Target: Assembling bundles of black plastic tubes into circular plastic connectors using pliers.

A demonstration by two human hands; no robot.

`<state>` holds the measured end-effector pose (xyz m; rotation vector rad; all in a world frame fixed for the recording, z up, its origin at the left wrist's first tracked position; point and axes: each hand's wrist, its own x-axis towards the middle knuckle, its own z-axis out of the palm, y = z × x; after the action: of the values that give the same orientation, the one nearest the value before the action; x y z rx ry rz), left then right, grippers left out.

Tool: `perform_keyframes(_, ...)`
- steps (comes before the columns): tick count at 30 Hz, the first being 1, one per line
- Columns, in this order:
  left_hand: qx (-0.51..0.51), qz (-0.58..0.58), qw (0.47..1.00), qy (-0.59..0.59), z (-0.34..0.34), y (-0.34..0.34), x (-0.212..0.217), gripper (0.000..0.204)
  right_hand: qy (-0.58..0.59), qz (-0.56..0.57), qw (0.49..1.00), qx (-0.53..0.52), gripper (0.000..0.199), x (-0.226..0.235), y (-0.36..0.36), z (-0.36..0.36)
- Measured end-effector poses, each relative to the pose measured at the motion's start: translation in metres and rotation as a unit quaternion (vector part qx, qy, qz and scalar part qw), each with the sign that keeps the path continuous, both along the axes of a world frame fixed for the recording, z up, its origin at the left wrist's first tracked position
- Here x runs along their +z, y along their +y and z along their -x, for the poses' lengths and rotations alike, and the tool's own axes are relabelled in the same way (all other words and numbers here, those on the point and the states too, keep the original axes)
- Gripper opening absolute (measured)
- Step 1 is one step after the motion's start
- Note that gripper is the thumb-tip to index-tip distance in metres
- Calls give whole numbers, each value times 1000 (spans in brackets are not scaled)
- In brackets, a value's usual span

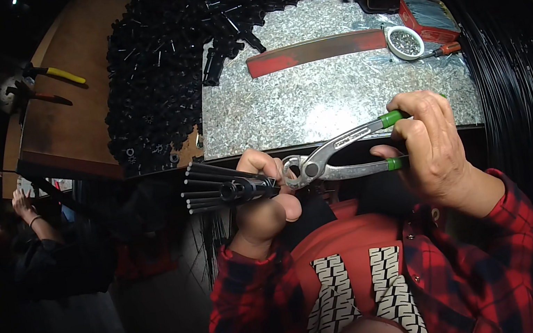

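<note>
My left hand (263,220) is closed on a black tubular piece (236,190) with several thin black rods (203,187) that fan out toward the left. My right hand (429,146) grips green-handled pincers (341,150), their handles spread apart. The round metal jaws of the pincers are right at the fingertips of my left hand, by the inner end of the black piece. Those fingers partly hide what lies between the jaws. Both hands are just in front of the speckled worktop's (284,103) near edge.
A large heap of black parts (155,93) lies left and back. A worn red bar (318,52), a white bowl of small metal pieces (404,42), a red box (429,19) and a red-handled tool (448,48) lie behind. Long black rods (516,54) hang right. Another person's hand (23,205) shows far left.
</note>
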<state>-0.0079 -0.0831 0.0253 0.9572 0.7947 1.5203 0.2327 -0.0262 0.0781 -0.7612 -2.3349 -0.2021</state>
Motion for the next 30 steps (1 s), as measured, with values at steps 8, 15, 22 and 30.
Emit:
perform_keyframes(8, 20, 1, 1000, 19, -2, 1, 0, 70, -23, -8, 1000, -16, 33, 1, -3, 1)
perform_keyframes(15, 42, -16, 996, 79, -8, 3, 0, 73, -16, -4, 1000, -16, 32, -2, -2, 4)
perform_keyframes(22, 8, -16, 996, 87, -6, 4, -9, 69, -21, -14, 1000, -16, 34, -2, 0, 3)
perform_keyframes(30, 12, -20, 996, 89, -3, 5, -18, 65, -27, -54, 998, -1, 27, 0, 3, 0)
